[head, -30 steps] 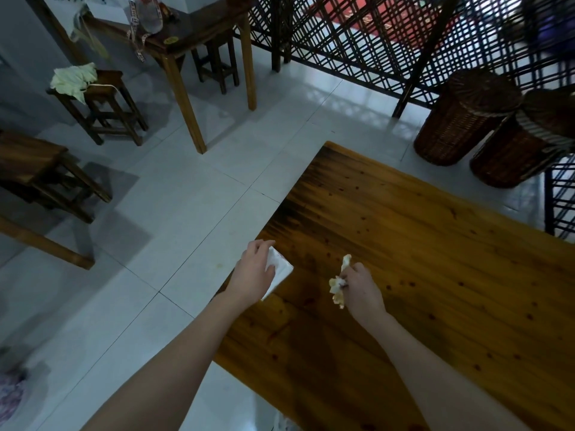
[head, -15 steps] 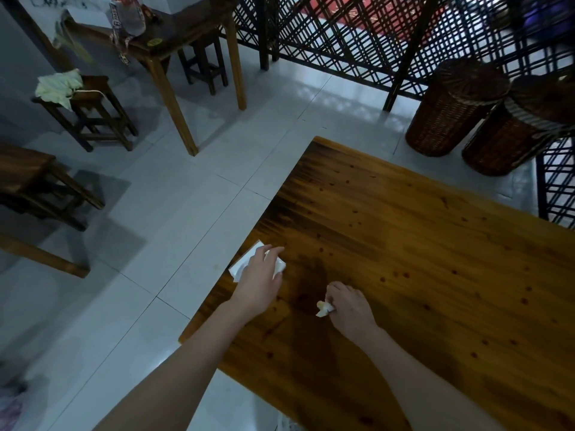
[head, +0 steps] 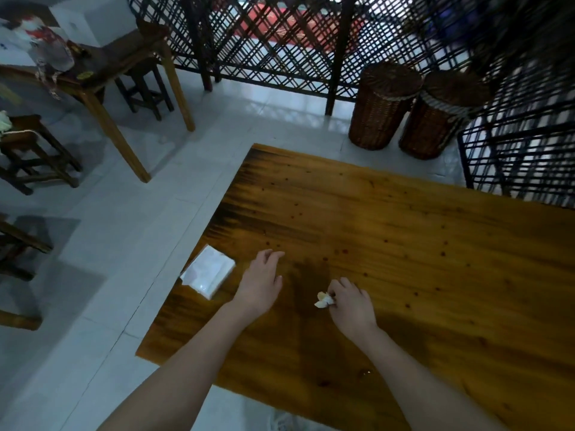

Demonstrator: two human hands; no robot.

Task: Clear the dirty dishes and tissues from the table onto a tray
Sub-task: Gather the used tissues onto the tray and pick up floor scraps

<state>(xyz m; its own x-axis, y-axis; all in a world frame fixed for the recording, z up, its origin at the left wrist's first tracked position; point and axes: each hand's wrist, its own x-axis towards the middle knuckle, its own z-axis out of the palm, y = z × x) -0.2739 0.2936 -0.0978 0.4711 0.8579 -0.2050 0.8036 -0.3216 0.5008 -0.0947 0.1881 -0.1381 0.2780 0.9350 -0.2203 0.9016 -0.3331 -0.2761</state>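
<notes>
A white tissue pack lies flat at the left edge of the wooden table, partly overhanging it. My left hand hovers just right of the pack with relaxed, spread fingers and holds nothing. My right hand rests on the tabletop and pinches a crumpled, yellow-stained tissue in its curled fingers. No tray and no dishes are in view.
Two wicker baskets stand on the tiled floor beyond the table's far edge, before a black lattice screen. Another wooden table and stools stand at the left.
My left hand set the white tissue pack down at the table's left edge and let go, moving right. My right hand lowered the crumpled tissue to the tabletop.
</notes>
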